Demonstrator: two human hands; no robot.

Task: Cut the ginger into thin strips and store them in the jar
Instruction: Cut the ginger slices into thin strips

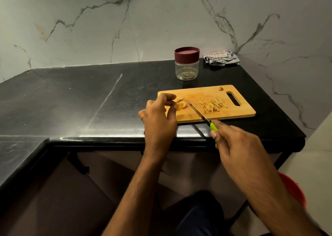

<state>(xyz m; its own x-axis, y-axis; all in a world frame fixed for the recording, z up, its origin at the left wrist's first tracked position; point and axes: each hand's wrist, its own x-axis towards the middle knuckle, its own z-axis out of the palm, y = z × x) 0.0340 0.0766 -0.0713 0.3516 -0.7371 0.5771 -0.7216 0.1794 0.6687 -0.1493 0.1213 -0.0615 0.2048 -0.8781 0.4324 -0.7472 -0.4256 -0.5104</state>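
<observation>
**A:** Where's the ginger sitting right now?

**B:** All on the wooden cutting board (pixel 206 108), in two lots. At the board's nine o'clock end lie a few flat ginger slices (pixel 180 102); toward three o'clock, just short of the handle slot, there's a loose heap of thin ginger strips (pixel 212 104). One small scrap rests alone near the board's far edge, around one o'clock.

**A:** And the hands?

**B:** The left hand (pixel 159 118) hovers over the nine o'clock end with its fingers curled — thumb and fingertips pinch one yellow slice at the edge of the pile. The right hand (pixel 233 142) is wrapped around the green handle of a knife (pixel 198 113), off the board's near edge at about six o'clock. The blade runs up toward eleven o'clock, its tip beside the slices and between the two lots of ginger.

**A:** The jar?

**B:** The jar (pixel 186 64) stands upright on the black countertop (pixel 71 95), at twelve o'clock from the board and just apart from it. Clear body, maroon lid on — whether there is anything inside I can't tell.

**A:** Anything else up there?

**B:** A crumpled striped cloth (pixel 221 57) by the wall, at three o'clock from the jar.
</observation>
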